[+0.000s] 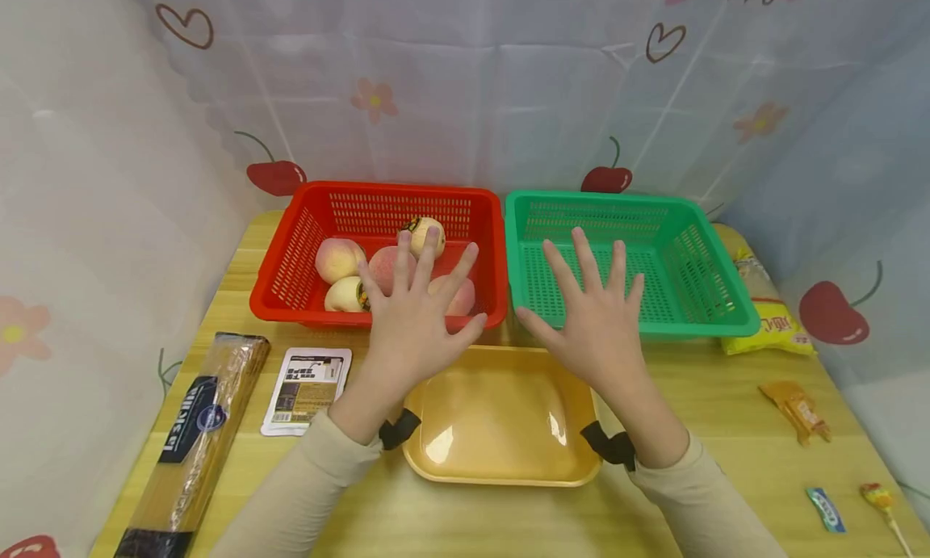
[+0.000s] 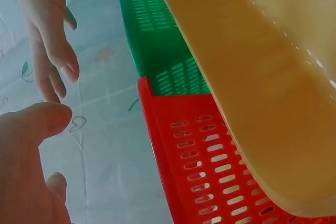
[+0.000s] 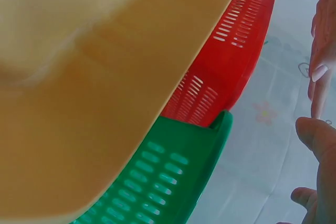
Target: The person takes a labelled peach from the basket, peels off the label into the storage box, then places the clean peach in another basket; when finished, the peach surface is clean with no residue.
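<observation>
Both hands are held out with fingers spread, and neither holds anything. In the head view the left hand (image 1: 414, 324) overlaps the front of the red basket (image 1: 298, 314), where peaches (image 1: 339, 259) and cream-coloured round items with dark patterned patches (image 1: 425, 233) lie. My right hand (image 1: 599, 328) overlaps the front of the green basket (image 1: 664, 299), whose slotted floor shows bare. Between the wrists sits a shiny golden-yellow tray (image 1: 501, 421), its inside bare. Thumb and fingers of the left hand (image 2: 26, 156) appear in the left wrist view, those of the right hand (image 3: 323, 166) in the right.
At the left lie a long pasta pack (image 1: 199, 437) and a white-edged flat packet (image 1: 308, 390). On the right are a yellow bag (image 1: 772, 328), an orange wrapped snack (image 1: 799, 410), a small blue-green sachet (image 1: 826, 509) and a lollipop (image 1: 879, 499). A printed curtain (image 1: 465, 98) hangs behind.
</observation>
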A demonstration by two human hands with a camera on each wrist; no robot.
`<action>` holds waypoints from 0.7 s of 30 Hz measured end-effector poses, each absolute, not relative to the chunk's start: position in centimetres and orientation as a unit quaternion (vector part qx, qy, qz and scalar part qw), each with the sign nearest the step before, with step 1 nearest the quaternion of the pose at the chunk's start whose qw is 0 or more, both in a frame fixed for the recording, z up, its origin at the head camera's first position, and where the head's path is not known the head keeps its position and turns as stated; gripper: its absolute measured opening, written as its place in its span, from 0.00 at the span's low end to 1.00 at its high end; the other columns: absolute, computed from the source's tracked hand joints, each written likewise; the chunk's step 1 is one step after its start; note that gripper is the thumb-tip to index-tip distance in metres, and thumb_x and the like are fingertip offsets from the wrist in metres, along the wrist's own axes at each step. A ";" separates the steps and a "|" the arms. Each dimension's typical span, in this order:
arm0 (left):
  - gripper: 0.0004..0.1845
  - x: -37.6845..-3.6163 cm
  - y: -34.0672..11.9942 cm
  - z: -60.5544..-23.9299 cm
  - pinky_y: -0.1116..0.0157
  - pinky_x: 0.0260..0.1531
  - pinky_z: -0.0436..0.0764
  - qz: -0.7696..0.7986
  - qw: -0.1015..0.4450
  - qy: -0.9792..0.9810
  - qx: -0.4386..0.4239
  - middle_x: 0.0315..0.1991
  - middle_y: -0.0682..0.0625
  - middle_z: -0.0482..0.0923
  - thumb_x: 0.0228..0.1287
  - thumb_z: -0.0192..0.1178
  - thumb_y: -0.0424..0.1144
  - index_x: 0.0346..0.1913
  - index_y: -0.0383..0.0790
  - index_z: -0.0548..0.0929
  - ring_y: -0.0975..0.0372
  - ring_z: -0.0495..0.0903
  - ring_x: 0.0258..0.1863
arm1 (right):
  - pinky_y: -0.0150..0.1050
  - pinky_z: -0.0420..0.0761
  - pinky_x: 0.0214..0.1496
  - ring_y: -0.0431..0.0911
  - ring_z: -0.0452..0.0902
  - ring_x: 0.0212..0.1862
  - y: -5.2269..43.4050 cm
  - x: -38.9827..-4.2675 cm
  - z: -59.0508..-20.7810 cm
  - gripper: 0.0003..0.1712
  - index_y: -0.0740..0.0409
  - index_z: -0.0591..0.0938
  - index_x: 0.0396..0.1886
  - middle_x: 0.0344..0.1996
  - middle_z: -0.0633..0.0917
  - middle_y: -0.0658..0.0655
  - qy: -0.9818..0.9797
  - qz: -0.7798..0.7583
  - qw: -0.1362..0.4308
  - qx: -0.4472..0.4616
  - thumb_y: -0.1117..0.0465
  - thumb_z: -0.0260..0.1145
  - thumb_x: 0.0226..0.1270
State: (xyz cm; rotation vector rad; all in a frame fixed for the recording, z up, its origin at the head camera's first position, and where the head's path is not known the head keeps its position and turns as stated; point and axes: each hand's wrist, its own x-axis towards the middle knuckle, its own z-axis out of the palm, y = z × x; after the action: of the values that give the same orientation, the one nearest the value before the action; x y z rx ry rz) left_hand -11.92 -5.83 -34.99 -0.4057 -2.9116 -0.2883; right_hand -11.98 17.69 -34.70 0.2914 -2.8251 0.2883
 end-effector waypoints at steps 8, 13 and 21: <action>0.45 -11.9 -5.9 -35.0 0.29 0.68 0.26 -0.106 0.067 -0.983 -0.134 0.80 0.53 0.20 0.64 0.45 0.72 0.75 0.76 0.30 0.48 0.22 0.80 | 0.80 0.50 0.68 0.71 0.38 0.78 17.8 -12.3 -35.1 0.52 0.34 0.53 0.80 0.81 0.47 0.52 -0.977 0.104 0.146 0.116 0.30 0.63 0.60; 0.46 -12.0 -6.8 -34.9 0.32 0.70 0.24 -0.116 0.068 -0.982 -0.133 0.81 0.51 0.24 0.64 0.44 0.74 0.76 0.74 0.32 0.50 0.27 0.81 | 0.71 0.57 0.72 0.69 0.45 0.78 17.9 -13.0 -35.3 0.50 0.40 0.57 0.79 0.80 0.54 0.56 -0.971 0.114 0.153 0.147 0.33 0.65 0.62; 0.53 -12.4 -10.9 -35.1 0.34 0.74 0.32 -0.133 0.033 -0.986 -0.098 0.81 0.47 0.25 0.58 0.49 0.77 0.78 0.68 0.34 0.48 0.29 0.81 | 0.66 0.63 0.72 0.59 0.50 0.79 16.8 -14.7 -34.5 0.48 0.43 0.57 0.79 0.79 0.58 0.54 -0.962 0.165 0.086 0.198 0.37 0.65 0.64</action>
State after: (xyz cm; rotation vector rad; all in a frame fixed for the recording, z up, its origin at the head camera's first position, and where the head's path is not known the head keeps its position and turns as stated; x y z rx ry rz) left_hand -12.41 -10.93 -35.10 -0.3018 -3.0330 -0.4098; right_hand -14.70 16.84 -34.50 0.5907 -2.8684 0.4928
